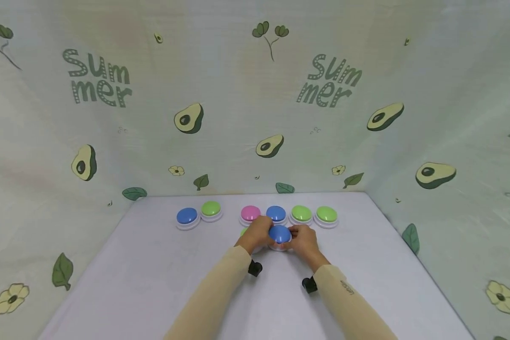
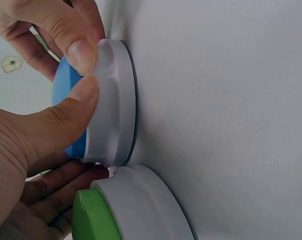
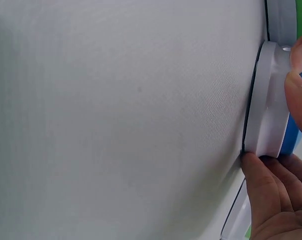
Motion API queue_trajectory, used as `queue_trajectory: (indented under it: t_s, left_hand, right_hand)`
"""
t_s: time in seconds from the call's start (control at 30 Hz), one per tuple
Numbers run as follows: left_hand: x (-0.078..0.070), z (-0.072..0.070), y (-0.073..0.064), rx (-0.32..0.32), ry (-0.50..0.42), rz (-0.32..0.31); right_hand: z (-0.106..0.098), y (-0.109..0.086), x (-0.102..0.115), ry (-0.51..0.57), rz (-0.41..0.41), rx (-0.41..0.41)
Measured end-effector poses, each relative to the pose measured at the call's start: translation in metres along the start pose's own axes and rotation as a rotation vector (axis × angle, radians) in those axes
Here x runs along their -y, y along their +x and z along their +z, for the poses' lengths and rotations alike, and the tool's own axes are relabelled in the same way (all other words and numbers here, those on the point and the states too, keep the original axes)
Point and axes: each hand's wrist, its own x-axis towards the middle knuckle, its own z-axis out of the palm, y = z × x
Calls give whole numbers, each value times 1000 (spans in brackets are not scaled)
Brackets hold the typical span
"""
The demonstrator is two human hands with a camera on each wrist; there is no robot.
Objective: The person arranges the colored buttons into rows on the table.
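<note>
A round push button with a blue dome [image 1: 280,233] and a white base sits between my two hands on the table. My left hand [image 1: 259,232] grips it from the left, its thumb [image 2: 66,117] pressed on the near side. From the right, my right hand [image 1: 305,243] holds the same button, fingers [image 3: 265,187] at the base. The two thumb tips nearly meet at the front in the left wrist view. A green push button [image 2: 141,205] stands beside the blue one, mostly hidden behind my left hand in the head view.
Behind the hands stand a pink button [image 1: 250,213], another blue button [image 1: 276,213] and two green buttons [image 1: 301,213]. Farther left, a blue button [image 1: 187,216] touches a green button [image 1: 211,209]. A printed cloth [image 1: 229,85] hangs behind the white table [image 1: 161,283] and along its sides.
</note>
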Motion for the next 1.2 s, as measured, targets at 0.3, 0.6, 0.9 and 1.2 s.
queue_trajectory:
  t_s: [0.3,0.6,0.9,1.2]
  left_hand:
    - [7,2,0,-10,0,4]
    - [6,2,-4,-22,41,-15]
    - [13,3,-11,-58,51,60]
    - [51,-30,-21,-206,-12,140]
  right_hand:
    - [4,1,-1,-37,-25,9]
    - [8,2,-5,-39,-51,27]
    - [6,-2,-2,-139,-101,41]
    - [2,-6,25,-280,-152,9]
